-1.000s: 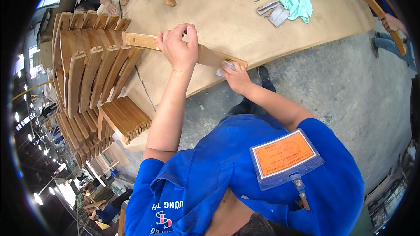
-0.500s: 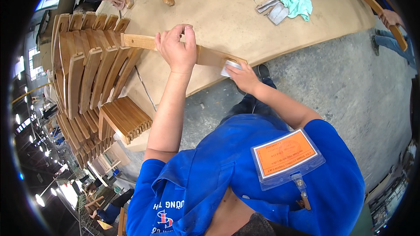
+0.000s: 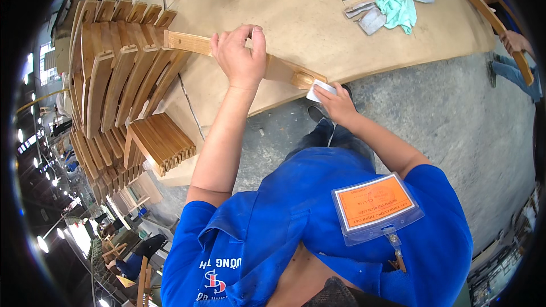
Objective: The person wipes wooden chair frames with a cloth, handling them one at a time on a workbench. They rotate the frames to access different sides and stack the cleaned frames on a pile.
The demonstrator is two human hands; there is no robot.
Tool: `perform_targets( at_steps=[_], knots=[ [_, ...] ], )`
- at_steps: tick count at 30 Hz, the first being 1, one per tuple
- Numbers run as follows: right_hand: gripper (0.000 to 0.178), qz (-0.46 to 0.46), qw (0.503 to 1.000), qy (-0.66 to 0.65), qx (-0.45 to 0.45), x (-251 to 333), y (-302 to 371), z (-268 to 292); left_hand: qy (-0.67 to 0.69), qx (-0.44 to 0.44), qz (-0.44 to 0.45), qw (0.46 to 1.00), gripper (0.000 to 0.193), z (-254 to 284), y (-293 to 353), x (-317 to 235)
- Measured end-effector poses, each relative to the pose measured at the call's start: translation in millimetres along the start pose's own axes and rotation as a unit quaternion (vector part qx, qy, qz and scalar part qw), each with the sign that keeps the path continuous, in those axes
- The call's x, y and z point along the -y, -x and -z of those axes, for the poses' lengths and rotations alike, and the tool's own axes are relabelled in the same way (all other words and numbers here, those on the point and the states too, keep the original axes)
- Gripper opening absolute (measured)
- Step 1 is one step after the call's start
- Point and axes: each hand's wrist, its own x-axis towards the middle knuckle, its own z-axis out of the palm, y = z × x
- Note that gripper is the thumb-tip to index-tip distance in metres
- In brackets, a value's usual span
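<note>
A curved wooden bar [image 3: 281, 70] lies across the near edge of the table, a slot close to its right end. My left hand [image 3: 240, 57] is closed around its middle, fingers over the top. My right hand [image 3: 339, 105] pinches a folded white sheet [image 3: 319, 91], which looks like sandpaper, at the bar's right end. Whether the sheet touches the wood there is hard to tell. The bar's left end reaches beside a stack of similar curved wooden pieces [image 3: 105, 88].
Smaller wooden pieces [image 3: 162, 139] stand packed at the table's left corner. On the paper-covered table [image 3: 227, 17] lie a mint-green cloth [image 3: 396, 8] and grey pads [image 3: 372, 21]. Co-workers handle wooden frames at the far left and right; one hand [image 3: 516, 42] holds a wooden part.
My right hand has slid the white sheet outward, to the right, along the bar's end. My left hand keeps its grip. The whole view has shifted slightly.
</note>
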Motion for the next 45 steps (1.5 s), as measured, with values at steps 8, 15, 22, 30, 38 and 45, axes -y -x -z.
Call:
perform_targets(
  at_steps=[8,15,22,30,38,45],
  knots=[
    [0.049,0.052,0.997,0.034,-0.047,-9.7,-3.7,-11.7,-0.005,-0.004,0.004,1.000,0.021,-3.6,-1.7,-0.6],
    [0.050,0.002,0.998,0.026,-0.052,-33.8,31.4,12.7,-0.010,0.003,0.001,1.000,0.021,-0.1,0.3,2.1],
    [0.047,0.018,0.997,0.038,-0.064,-16.5,7.5,-1.1,-0.014,0.003,-0.006,1.000,0.020,-2.0,-2.1,-0.5],
    [0.048,0.019,0.997,0.020,-0.076,-25.1,10.4,-1.2,-0.018,0.007,-0.002,1.000,0.021,0.1,1.2,0.6],
    [0.049,-0.043,0.999,0.007,0.017,-21.0,1.1,-4.0,-0.017,0.018,0.001,1.000,0.022,1.9,1.1,0.4],
    [0.050,0.012,0.997,0.013,-0.078,-39.3,7.3,-1.9,-0.025,0.017,-0.002,1.000,0.020,1.3,0.5,0.7]
  ],
)
